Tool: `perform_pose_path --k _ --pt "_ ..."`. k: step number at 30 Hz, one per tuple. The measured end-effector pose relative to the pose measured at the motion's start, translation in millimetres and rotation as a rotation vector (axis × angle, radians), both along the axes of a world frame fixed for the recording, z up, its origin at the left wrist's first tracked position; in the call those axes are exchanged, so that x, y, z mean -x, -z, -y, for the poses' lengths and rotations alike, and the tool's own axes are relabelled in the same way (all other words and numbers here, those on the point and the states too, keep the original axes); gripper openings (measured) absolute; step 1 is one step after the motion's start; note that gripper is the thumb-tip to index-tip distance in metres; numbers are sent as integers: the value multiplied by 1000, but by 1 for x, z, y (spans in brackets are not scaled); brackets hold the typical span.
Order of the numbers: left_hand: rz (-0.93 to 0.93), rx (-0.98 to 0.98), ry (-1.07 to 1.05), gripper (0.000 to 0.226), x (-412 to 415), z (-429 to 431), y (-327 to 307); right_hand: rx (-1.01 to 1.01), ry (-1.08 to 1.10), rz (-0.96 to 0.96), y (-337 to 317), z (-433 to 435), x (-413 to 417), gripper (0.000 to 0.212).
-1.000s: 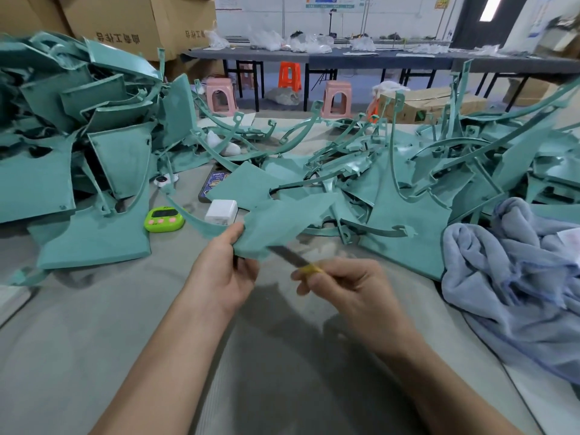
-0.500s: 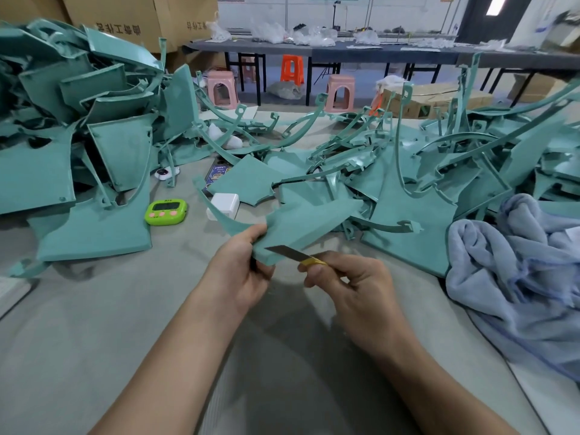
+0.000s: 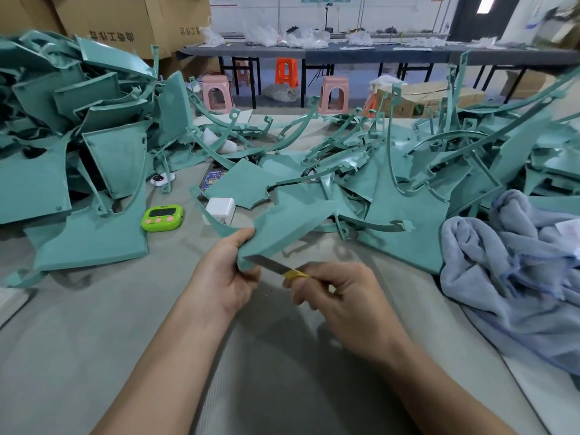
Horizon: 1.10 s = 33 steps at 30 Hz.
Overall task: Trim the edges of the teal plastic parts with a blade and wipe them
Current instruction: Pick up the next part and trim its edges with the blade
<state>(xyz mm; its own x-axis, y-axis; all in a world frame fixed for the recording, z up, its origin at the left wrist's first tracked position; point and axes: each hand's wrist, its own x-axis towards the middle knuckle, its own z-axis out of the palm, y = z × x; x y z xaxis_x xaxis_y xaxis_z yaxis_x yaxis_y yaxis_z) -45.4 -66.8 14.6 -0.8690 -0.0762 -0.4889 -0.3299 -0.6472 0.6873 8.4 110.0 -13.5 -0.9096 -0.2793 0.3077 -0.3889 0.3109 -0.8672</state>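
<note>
My left hand (image 3: 224, 274) grips the near corner of a flat teal plastic part (image 3: 288, 224), thumb on top, holding it just above the table. In my right hand (image 3: 342, 296) I pinch a thin steel blade (image 3: 270, 264) with yellow tape round its handle end. The blade's tip lies against the part's lower edge, right beside my left fingers. A crumpled blue-grey cloth (image 3: 514, 268) lies on the table to the right, apart from both hands.
Heaps of teal parts fill the left (image 3: 78, 164) and the far right (image 3: 439, 171) of the grey table (image 3: 94, 340). A green timer (image 3: 162, 218), a white charger block (image 3: 220, 209) and a phone (image 3: 211, 180) lie between them. Cardboard boxes, stools and dark tables stand behind.
The blade has slid left along the part's lower edge toward my left hand. The part has tipped slightly and both hands have shifted a little.
</note>
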Motion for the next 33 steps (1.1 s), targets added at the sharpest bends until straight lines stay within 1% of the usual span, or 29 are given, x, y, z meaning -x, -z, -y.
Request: perform_pose_path --k 1,2,4,5,6,8,10,12,13,15,16,17,19,20,22,23,24,25,27,28,29,30,31,33 --pt "-17 -16 6 14 0 -1 0 23 45 -1 0 1 2 32" --pt "-33 -32 23 12 1 1 1 88 124 4 -2 0 6 30" --pt "-34 -41 41 6 6 8 3 262 318 32 -4 -8 14 24" --pt "-27 -39 35 5 8 12 4 296 417 42 -3 -14 18 25" --pt "-24 -38 26 6 8 15 5 285 496 47 -2 -21 21 27" --pt "-42 -46 3 13 8 19 4 263 545 68 1 -27 23 29" --pt "-84 -55 -24 15 6 19 3 198 514 156 2 -25 22 30" --pt "-119 -49 -19 15 5 20 4 -9 483 270 2 -21 21 30" --pt "-127 -44 5 15 5 20 4 -130 502 294 2 -20 22 34" --pt "-118 -28 89 19 1 22 6 -300 617 249 2 -21 21 46" --pt "-112 -10 144 21 -1 23 7 -353 684 199 1 -23 18 46" --pt "-108 20 198 22 -3 24 8 -388 742 138 0 -25 16 40" --pt "-114 101 275 23 -8 24 9 -365 808 11 -1 -32 13 31" --pt "-126 141 288 24 -9 23 9 -320 815 -45 0 -35 13 33" --pt "-151 209 286 25 -10 21 10 -189 786 -121 0 -37 13 41" --pt "-162 236 281 24 -10 21 10 -108 739 -116 -1 -37 12 40" --pt "-173 261 280 21 -11 20 11 -21 656 -64 -3 -35 11 39" --pt "-186 288 287 19 -11 19 11 73 521 29 -7 -32 10 37" --pt "-214 329 325 21 -13 17 13 236 181 239 -10 -25 5 19" --pt "-228 339 341 24 -14 16 13 296 47 313 -9 -23 4 20" --pt "-237 345 344 27 -14 14 14 340 -20 361 -8 -21 4 29" --pt "-240 351 331 28 -13 13 14 363 -21 387 -6 -21 5 35" --pt "-236 355 302 27 -11 11 15 389 38 403 -5 -20 7 37" --pt "-223 374 207 17 -6 11 17 446 208 428 -1 -20 12 33"
